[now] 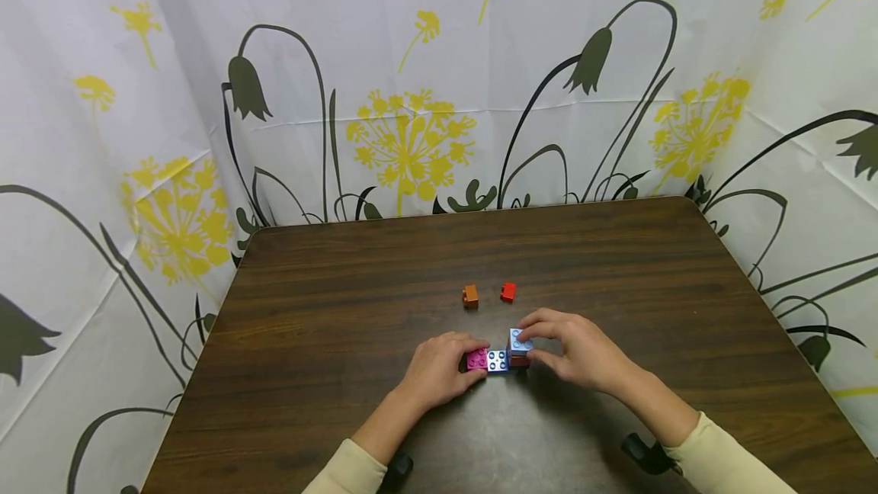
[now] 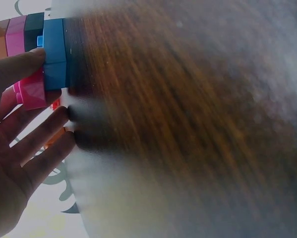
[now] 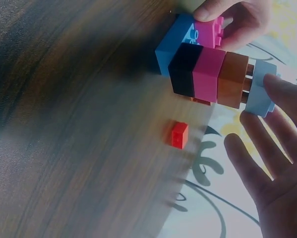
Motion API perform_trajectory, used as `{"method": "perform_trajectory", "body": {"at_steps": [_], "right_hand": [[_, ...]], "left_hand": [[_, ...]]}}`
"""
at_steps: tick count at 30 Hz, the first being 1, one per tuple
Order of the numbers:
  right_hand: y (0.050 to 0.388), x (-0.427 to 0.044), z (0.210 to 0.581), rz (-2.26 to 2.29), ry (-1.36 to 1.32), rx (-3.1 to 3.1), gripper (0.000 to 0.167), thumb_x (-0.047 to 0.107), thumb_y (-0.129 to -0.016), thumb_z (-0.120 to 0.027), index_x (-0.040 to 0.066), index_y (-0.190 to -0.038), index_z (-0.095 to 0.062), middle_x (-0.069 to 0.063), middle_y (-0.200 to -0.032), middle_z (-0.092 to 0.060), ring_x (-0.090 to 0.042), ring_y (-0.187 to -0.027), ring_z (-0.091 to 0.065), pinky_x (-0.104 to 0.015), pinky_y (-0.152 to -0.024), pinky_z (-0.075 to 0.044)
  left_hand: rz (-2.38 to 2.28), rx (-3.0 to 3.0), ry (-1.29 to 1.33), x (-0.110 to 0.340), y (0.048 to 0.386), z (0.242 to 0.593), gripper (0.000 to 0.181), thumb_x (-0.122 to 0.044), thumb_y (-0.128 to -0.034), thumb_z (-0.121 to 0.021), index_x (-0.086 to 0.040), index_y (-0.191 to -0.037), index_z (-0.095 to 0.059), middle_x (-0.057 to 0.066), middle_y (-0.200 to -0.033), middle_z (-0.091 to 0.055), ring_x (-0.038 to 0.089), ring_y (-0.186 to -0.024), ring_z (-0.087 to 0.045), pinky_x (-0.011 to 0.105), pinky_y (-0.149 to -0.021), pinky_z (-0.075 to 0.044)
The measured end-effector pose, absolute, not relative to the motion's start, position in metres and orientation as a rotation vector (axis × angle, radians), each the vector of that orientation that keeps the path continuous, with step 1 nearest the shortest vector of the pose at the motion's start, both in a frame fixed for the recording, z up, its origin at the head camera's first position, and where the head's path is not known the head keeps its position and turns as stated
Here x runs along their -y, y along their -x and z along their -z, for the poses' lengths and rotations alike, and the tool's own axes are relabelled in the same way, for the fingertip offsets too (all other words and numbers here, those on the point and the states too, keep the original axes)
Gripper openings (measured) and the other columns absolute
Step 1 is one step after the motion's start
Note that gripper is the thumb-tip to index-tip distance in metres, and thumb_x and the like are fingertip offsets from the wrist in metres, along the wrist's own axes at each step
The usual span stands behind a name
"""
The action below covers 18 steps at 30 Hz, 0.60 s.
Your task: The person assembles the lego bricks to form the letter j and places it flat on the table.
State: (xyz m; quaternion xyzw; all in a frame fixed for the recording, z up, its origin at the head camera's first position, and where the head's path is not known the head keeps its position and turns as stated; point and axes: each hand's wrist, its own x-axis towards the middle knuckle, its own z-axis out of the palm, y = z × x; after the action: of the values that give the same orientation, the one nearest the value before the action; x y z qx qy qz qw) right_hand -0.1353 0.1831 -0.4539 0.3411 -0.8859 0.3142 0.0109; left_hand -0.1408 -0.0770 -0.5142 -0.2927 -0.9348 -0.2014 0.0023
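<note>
In the head view my left hand (image 1: 439,372) pinches the magenta toy brick (image 1: 476,359) at the left end of a long blue brick (image 1: 497,361). On the blue brick's other end rises a stack: a black or dark green brick (image 3: 185,69), a magenta brick (image 3: 207,74) and an orange brick (image 3: 231,80). My right hand (image 1: 579,349) holds a light blue brick (image 1: 519,338) between thumb and fingers at the top. The right wrist view shows a gap there, with the orange brick's studs visible below the light blue one.
Two small loose bricks lie on the dark wooden table (image 1: 343,296) beyond my hands, an orange one (image 1: 470,296) and a red one (image 1: 507,292). A white curtain (image 1: 411,44) with flower prints hangs behind the table's far edge and along its sides.
</note>
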Motion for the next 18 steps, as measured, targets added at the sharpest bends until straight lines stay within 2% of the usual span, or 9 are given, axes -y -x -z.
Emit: {"method": "perform_trajectory", "body": {"at_steps": [18], "right_hand": [[0.1345,-0.1845,0.4569,-1.028,-1.093,2.726,0.024,0.011,-0.084,-0.079,0.018,-0.106,-0.075,0.009,-0.118,-0.064,-0.01,-0.106,-0.061,-0.037,-0.085,-0.053]], "left_hand": [[0.629,2.953,0.913,0.0771,0.1404,0.5145,0.039,-0.039,-0.0821,-0.079,-0.025,-0.118,-0.072,-0.011,-0.102,-0.069,0.007,-0.092,-0.062,0.032,-0.074,-0.051]]}}
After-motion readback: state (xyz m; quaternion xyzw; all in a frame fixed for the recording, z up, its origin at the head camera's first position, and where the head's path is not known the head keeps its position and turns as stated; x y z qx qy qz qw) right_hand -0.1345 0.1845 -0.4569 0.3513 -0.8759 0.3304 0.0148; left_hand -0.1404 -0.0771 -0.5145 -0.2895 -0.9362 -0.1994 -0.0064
